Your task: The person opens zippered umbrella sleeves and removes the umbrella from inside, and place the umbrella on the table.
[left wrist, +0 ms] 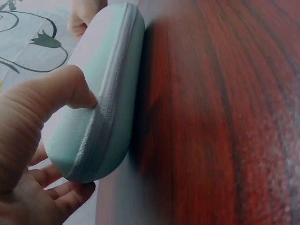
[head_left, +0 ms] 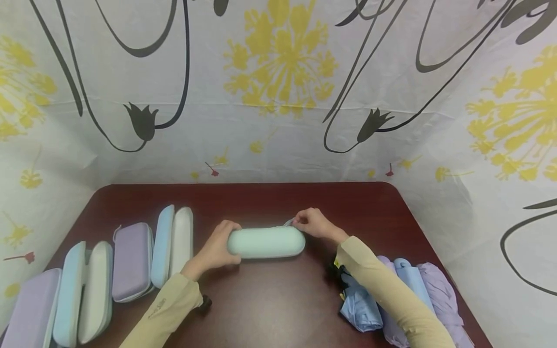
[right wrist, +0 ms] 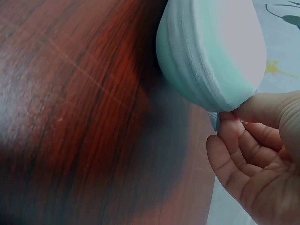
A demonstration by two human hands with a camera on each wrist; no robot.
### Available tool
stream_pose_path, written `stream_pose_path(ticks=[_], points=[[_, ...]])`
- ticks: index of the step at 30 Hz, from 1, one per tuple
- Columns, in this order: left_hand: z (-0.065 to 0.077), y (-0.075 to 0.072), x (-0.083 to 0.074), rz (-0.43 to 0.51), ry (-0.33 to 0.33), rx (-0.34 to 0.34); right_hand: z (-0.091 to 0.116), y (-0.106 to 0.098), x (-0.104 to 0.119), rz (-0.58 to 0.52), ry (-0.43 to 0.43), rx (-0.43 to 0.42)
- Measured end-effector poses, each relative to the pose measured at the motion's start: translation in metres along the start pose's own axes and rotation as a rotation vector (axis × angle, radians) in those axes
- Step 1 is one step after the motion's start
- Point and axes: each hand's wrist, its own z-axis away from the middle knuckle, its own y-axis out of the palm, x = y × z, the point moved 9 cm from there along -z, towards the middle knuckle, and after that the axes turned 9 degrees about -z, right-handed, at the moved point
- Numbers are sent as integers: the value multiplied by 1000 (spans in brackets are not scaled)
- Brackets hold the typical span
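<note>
A mint-green zippered case (head_left: 266, 242) lies lengthwise across the middle of the table. My left hand (head_left: 220, 244) grips its left end, thumb on the near side and fingers round the far side. In the left wrist view the thumb presses beside the pale zipper seam (left wrist: 110, 89), which runs closed along the visible side. At the far right corner my right hand (head_left: 316, 224) pinches a short grey strap (head_left: 288, 222) between thumb and forefinger. The right wrist view shows only a bit of this strap (right wrist: 214, 121) below the case's end; the fingers hide the rest.
On the left stand several cases, among them a purple case (head_left: 132, 261), a light-blue one (head_left: 163, 246) and a white one (head_left: 182, 241). Folded umbrellas lie at the right: a blue one (head_left: 360, 304) and a purple one (head_left: 441, 295). A patterned cloth (head_left: 278, 145) hangs behind the table.
</note>
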Motion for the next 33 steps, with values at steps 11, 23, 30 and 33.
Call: stream_pose_path(ticks=[11,23,30,33], points=[[-3,0,0,-21,9,-5,9,3,10,57,-74,46],[-5,3,0,-39,22,-26,18,4,8,85,-110,72],[-1,-1,5,19,-8,-35,34,-2,3,78,-87,87],[0,-1,7,22,-18,-37,37,-1,3,90,-67,95]])
